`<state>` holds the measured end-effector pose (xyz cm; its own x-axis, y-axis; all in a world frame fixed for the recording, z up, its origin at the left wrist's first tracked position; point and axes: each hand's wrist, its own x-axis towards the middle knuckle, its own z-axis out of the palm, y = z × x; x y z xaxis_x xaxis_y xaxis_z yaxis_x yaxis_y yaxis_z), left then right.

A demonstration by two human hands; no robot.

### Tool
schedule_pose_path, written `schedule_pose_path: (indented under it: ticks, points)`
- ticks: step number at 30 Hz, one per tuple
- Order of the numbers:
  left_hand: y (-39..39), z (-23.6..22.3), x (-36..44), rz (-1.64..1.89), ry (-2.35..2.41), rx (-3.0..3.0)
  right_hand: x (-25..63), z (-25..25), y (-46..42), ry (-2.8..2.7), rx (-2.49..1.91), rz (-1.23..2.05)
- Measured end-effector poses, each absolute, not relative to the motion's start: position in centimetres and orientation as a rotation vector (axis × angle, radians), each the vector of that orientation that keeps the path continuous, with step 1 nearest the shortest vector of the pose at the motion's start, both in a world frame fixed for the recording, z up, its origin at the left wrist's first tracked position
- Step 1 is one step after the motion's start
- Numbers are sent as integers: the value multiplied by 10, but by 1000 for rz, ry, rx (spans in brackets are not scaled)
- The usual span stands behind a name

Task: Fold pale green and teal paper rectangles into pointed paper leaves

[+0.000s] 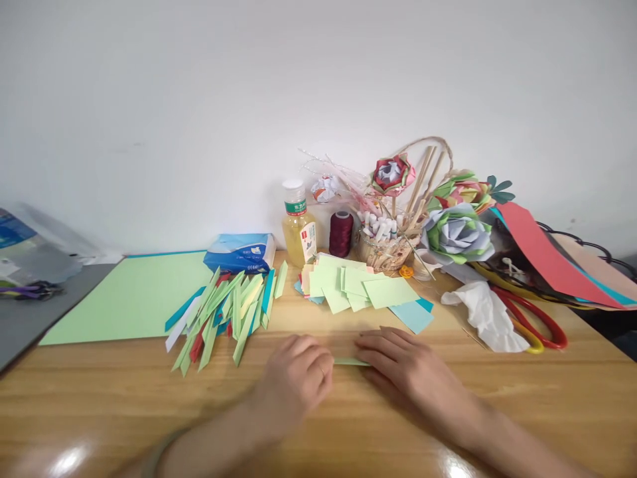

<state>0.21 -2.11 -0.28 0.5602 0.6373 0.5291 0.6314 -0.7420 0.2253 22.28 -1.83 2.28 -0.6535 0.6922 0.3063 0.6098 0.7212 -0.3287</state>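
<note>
Strip of light-green paper [351, 362] lies on the counter [343, 431] between both hands, visible edge running left-right. Left hand [300, 373] curls beside its left end; right hand [398, 364] overlaps the other, fingers extended. Whether either grip pinches, I cannot tell. Paper slips [391, 292] lie just beyond.

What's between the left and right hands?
Head view: a narrow light-green paper strip shows between the left hand and right hand, with bare wooden tabletop nearer the camera.
</note>
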Motion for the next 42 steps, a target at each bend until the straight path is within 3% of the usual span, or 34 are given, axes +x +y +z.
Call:
schedule_pose_path:
  ticks: [5,8,10,20,30,35,42]
  points:
    - [-16,12,5,789,1232,1631,223,23,-16,-2140,-1248,1110]
    - [-15,14,8,763,1100,1305,225,23,-14,-1877,-1268,1549]
    - [-15,13,9,701,1054,1232,224,22,-12,-1820,-1246,1667]
    - [-13,13,9,651,1086,1157,229,26,-6,-1656,-1222,1833]
    - [-2,13,-2,1052,1154,1063,238,24,-2,-1530,-1286,1764]
    - [-13,18,13,782,885,980,223,21,-12,-1480,-1267,1762]
    - [-19,24,24,810,841,1016,219,19,-20,-1557,-1237,1841]
